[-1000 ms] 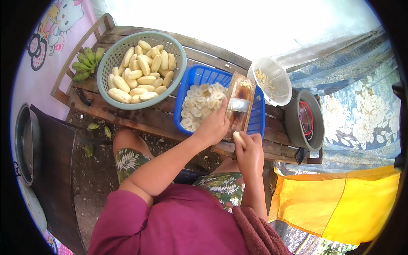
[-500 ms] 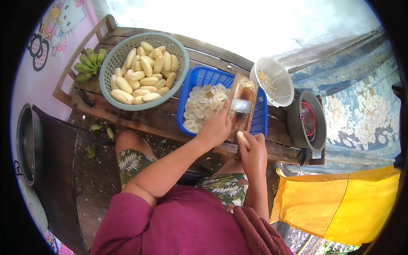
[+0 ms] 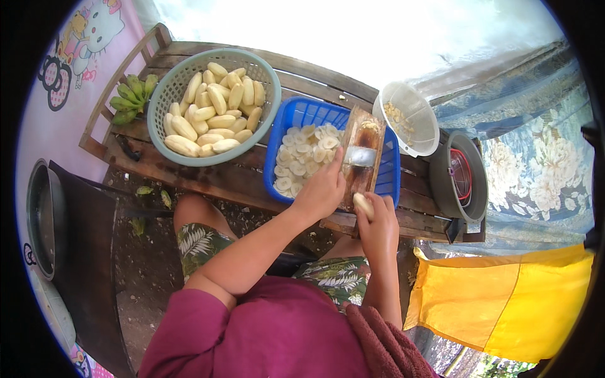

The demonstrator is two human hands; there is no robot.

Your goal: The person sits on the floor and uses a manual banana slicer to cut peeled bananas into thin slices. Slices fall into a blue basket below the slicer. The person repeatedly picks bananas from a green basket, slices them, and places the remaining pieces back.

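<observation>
My left hand (image 3: 322,189) grips the left edge of a wooden slicer board (image 3: 363,142), its fingers partly hidden beneath it. A metal plate crosses the board's middle. The board lies tilted over a blue plastic basket (image 3: 275,148), which holds many pale round banana slices (image 3: 305,151). At the board's near end, my right hand (image 3: 380,220) is closed around a peeled banana (image 3: 363,205), whose tip shows above the fingers. To the left stands a grey-green round basket (image 3: 161,138) heaped with whole peeled bananas (image 3: 217,97).
Everything stands on a slatted wooden bench (image 3: 208,179). Green unpeeled bananas (image 3: 130,97) lie at its left end. On the right are a white strainer (image 3: 422,120) with small pieces and a grey basin (image 3: 444,189) holding something red-rimmed. Yellow cloth (image 3: 504,296) hangs at lower right.
The hands, board and basket keep nearly the same places. My right hand with the banana has shifted very slightly; the whole view has moved a little.
</observation>
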